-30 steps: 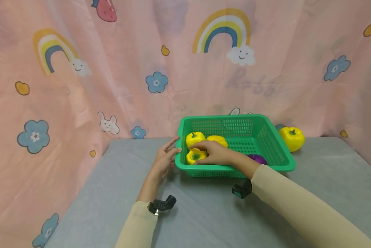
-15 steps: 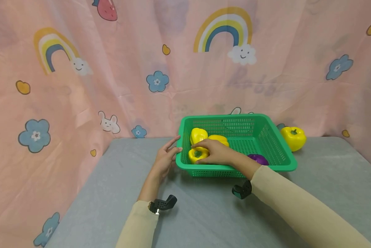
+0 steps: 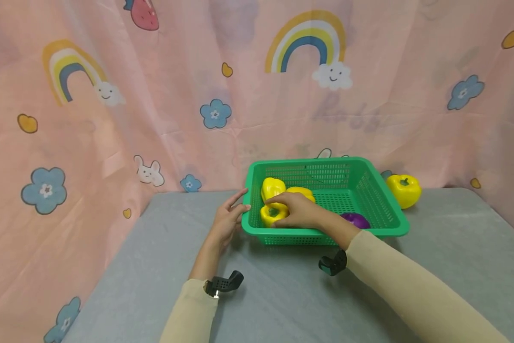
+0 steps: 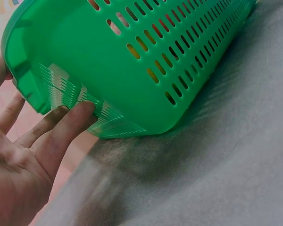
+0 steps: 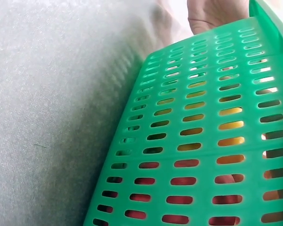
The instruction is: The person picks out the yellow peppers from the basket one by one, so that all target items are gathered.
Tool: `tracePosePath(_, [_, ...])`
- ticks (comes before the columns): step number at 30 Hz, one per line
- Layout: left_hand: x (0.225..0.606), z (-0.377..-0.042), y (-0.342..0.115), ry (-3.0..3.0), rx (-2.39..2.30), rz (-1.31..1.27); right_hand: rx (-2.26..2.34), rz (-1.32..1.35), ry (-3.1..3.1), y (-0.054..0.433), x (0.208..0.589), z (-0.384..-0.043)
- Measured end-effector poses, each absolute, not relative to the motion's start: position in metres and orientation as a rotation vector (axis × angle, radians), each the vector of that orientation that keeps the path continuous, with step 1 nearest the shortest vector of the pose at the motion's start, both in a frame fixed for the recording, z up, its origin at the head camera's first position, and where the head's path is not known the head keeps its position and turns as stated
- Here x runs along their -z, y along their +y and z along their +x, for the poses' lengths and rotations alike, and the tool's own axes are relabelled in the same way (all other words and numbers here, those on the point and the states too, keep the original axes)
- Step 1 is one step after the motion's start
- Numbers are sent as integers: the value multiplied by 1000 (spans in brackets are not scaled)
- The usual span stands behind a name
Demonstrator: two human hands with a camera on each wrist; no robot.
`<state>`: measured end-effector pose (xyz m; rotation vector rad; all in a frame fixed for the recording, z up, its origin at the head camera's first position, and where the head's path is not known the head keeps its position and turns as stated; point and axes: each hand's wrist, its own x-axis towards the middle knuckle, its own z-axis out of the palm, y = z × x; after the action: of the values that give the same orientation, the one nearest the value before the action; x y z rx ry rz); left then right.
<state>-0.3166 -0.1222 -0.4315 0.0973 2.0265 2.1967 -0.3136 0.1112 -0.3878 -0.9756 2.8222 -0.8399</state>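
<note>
A green slotted plastic basket stands on the grey cloth, with yellow bell peppers in its left part. My right hand reaches over the front rim and holds the front yellow bell pepper, fingertips on top and thumb low at its near side. Just behind it lies another yellow bell pepper, with a third yellow one to the right, partly behind the hand. My left hand pinches the basket's left rim. In the left wrist view, the fingers touch the outer wall below the rim.
Inside the basket, a shiny purple vegetable sits by the front wall, right of the right forearm. Red shows through the slots in the right wrist view. Outside, another yellow bell pepper stands right of the basket. A pink patterned curtain hangs behind.
The back-left pepper has tipped, so its stem no longer shows. The front pepper has turned slightly under my right hand. My left hand stays on the rim.
</note>
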Motion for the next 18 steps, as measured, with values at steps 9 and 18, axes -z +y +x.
tracePosePath(9, [431, -317, -123, 2028, -2191, 107, 1001, -1007, 2902, 113, 387, -310])
tracePosePath(18, [431, -316, -123, 2011, -2181, 106, 1175, -995, 2883, 117, 384, -303])
